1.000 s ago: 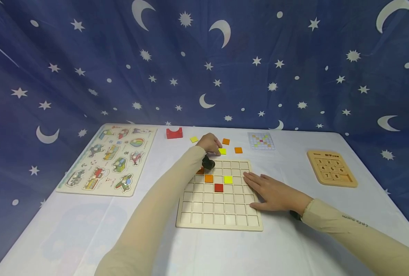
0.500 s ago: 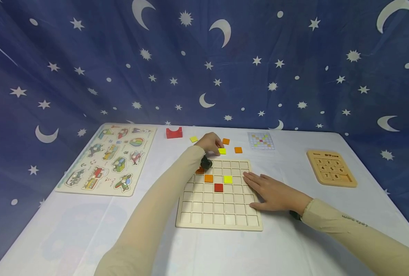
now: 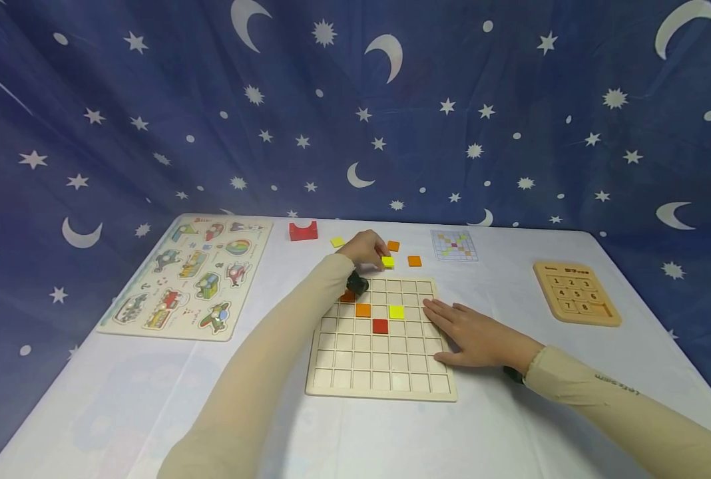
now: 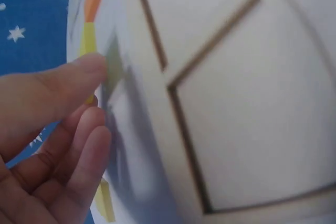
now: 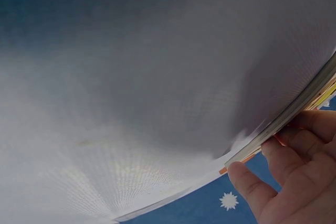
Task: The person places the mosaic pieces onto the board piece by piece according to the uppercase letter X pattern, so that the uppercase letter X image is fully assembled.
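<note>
Beyond the far edge of the wooden grid board (image 3: pixel 381 380), my left hand (image 3: pixel 363 249) pinches a yellow square tile (image 3: pixel 388 262) between thumb and fingers. The left wrist view shows the same yellow tile (image 4: pixel 89 38) under the thumb, its lower part hidden by the fingers. My right hand (image 3: pixel 481 334) rests with extended fingers on the board's right edge; the right wrist view has its fingers (image 5: pixel 252 182) along that edge. In the grid lie a red tile (image 3: pixel 380 326), a yellow tile (image 3: pixel 396 312) and two orange tiles (image 3: pixel 363 311), one partly behind my left wrist.
Loose orange tiles (image 3: pixel 414 261) and another yellow tile (image 3: pixel 337 242) lie behind the board. Further back are a red notched block (image 3: pixel 303 231) and a pattern card (image 3: pixel 454 245). A picture puzzle (image 3: pixel 182 279) lies left, a wooden number puzzle (image 3: pixel 577 293) right.
The yellow tile at my left fingertips has shifted very slightly, and the left wrist has edged a little to the left. My right hand stays where it was.
</note>
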Tool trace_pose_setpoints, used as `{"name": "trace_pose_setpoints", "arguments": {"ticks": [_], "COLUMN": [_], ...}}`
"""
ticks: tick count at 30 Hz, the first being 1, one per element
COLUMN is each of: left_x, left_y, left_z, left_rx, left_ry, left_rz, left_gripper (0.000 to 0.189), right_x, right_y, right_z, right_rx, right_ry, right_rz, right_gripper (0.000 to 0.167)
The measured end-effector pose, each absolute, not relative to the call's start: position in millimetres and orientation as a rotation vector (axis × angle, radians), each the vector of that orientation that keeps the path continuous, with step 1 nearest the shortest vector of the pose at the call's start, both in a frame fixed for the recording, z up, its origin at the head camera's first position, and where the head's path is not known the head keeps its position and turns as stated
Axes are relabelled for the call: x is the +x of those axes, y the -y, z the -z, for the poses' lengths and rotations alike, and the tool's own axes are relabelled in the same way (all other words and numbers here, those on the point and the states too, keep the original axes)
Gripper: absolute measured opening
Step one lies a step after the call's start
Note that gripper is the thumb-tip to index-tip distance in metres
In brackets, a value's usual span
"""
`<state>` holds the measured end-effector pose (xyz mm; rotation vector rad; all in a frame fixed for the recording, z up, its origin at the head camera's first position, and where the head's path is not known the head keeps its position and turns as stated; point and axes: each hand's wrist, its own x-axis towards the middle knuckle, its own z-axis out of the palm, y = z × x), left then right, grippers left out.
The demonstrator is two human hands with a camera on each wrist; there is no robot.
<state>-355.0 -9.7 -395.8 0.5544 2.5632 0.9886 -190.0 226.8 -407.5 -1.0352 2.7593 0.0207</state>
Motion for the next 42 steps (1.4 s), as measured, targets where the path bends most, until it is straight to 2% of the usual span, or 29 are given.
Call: {"name": "trace_pose_setpoints", "arguments": {"ticks": [8,20,35,42], "left_x": [-332,-299,-291,-298], "left_y": [7,-7,-17,-11], "left_z": [387,386,396,397], "left_rx": [0.625,0.82,0.873,0.855], "left_ry": [-2.471,-2.431,-2.495,-2.459], "left_rz": [-1.089,-0.956,-0.823,-0.868], "left_gripper": [0.027,0.023,0.019,0.014], "right_x": [-189,-191,-190,-190], "right_y": [-227,-229,-227,-227], "right_z": [407,407,408,407], "right_rx": [-1.04,-1.031,-1.036,-1.04], "right_ry": [-2.761,-2.765,-2.757,-2.754], "right_rz": [-0.021,-0.029,-0.014,-0.01], "right_gripper": [0.084,0.084,0.083,0.084]}}
